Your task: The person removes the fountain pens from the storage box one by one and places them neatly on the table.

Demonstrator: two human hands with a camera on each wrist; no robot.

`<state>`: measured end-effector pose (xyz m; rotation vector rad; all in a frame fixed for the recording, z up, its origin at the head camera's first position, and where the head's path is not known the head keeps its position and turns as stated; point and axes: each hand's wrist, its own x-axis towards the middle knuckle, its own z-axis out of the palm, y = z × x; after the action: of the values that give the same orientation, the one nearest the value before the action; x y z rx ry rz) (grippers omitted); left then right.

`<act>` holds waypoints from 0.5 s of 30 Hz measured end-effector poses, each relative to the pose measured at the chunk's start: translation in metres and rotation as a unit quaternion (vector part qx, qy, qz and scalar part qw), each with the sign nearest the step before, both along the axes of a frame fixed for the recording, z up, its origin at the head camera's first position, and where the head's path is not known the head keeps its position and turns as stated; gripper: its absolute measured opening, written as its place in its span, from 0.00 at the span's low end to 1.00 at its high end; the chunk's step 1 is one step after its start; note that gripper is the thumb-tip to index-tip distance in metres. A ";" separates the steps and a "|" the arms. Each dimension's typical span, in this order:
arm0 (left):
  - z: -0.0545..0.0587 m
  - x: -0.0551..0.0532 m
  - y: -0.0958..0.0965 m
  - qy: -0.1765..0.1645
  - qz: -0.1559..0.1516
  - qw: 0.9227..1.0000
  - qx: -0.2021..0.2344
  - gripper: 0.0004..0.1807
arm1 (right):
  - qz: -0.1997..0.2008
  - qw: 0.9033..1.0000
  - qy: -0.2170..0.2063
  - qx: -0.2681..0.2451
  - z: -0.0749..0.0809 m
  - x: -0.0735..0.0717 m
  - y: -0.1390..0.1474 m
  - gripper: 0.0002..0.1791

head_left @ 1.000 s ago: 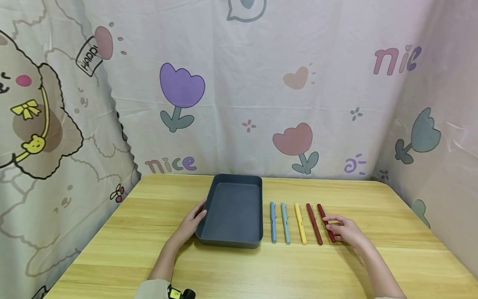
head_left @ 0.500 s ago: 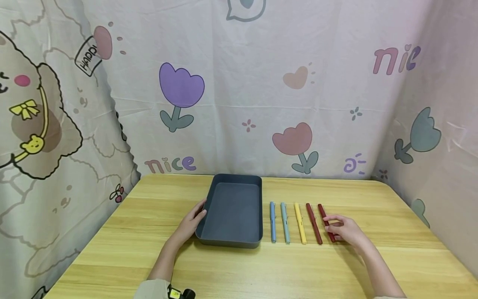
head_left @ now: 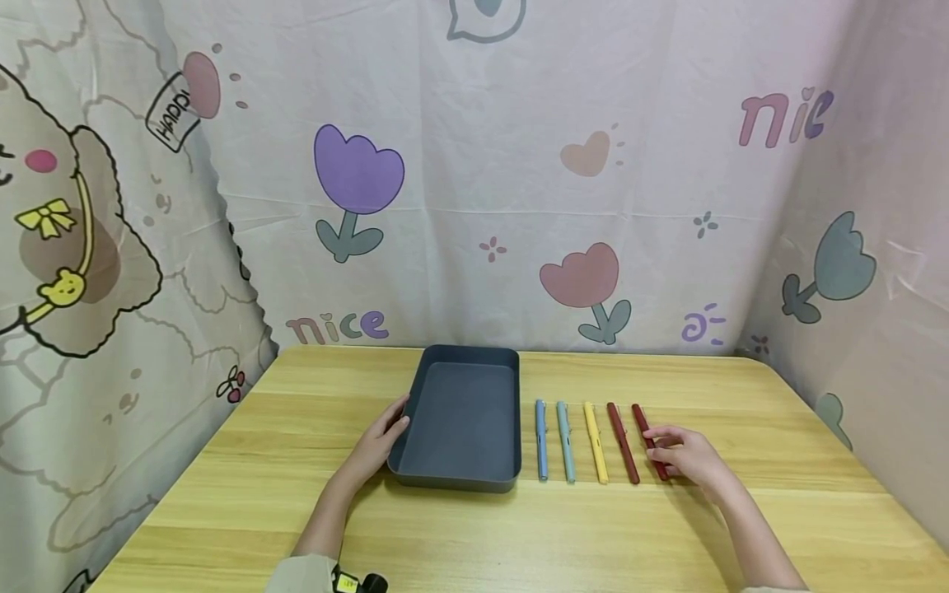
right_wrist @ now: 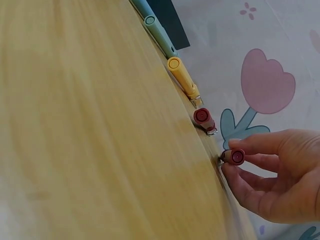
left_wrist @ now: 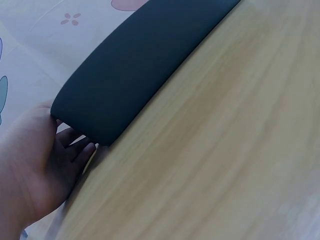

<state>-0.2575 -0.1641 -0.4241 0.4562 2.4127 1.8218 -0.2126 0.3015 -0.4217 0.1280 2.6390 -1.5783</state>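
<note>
My left hand [head_left: 374, 445] holds the left side of a dark grey rectangular tray [head_left: 467, 420], thumb at its rim. In the left wrist view, the curled fingers of my left hand [left_wrist: 37, 165] show beside the end of the tray [left_wrist: 130, 65]. At the right end of a row of pens, my right hand [head_left: 689, 457] pinches a dark red pen [head_left: 642, 422] between thumb and fingers. That dark red pen [right_wrist: 237, 156] lies slanted at the table surface, seen end-on in the right wrist view.
Left of the held pen lie another dark red pen [head_left: 623, 443], a yellow pen [head_left: 596, 443], a light teal pen [head_left: 567, 443] and a blue pen [head_left: 542, 441], side by side. The wooden table [head_left: 474, 535] meets a patterned curtain [head_left: 474, 165] behind.
The pinched dark red pen's top end has shifted very slightly right, and my right hand has barely moved with it. The left hand and tray stay where they were.
</note>
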 end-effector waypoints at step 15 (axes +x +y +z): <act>-0.027 -0.019 -0.006 0.002 0.008 1.000 -0.006 0.28 | 0.002 0.999 0.020 0.034 -0.003 -0.001 -0.001 0.18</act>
<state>-0.2767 -0.1702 -0.4508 0.4426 2.4349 1.8145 -0.2132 0.3006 -0.4246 0.0948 2.7213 -1.5062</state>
